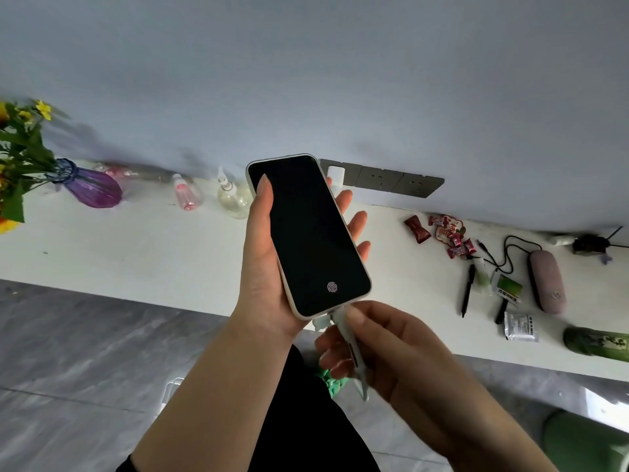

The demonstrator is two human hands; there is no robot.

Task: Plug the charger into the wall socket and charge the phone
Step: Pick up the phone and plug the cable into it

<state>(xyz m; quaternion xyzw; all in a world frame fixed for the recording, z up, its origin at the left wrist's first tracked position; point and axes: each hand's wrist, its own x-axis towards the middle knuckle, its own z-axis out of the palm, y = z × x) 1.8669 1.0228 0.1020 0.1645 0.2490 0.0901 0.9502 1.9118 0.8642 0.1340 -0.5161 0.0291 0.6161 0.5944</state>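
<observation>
Gripping the phone, the left hand faces a right hand pinching the cable plug.

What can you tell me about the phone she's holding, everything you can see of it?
The phone is a slim slab with a dark glass screen, blank but for a small fingerprint icon near its lower end, in a pale case. It is held screen up, tilted, above the white counter. The left hand cradles it, thumb on the screen. The right hand pinches a pale cable plug at its bottom edge; whether it is fully seated is unclear.
</observation>
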